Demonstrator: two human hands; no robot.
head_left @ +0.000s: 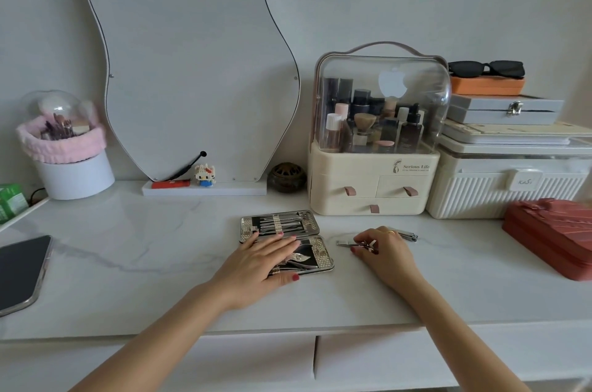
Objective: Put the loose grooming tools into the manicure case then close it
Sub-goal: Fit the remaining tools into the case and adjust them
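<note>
Case [315, 225] lies open; my left hand [266, 260] rests flat on it. Right hand [381, 247] pinches tweezers [347, 243]. Clippers [408, 234] just beyond remain loose; closing not begun.

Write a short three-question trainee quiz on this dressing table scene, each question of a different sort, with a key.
1. True or false: the manicure case lies open on the table.
2. Which hand rests flat on the case? A) left hand B) right hand C) neither
3. Fill in: the right hand's fingers pinch a small metal tool, while the nail clipper lies loose just ____ that hand.

Key: 1 true; 2 A; 3 behind
</note>
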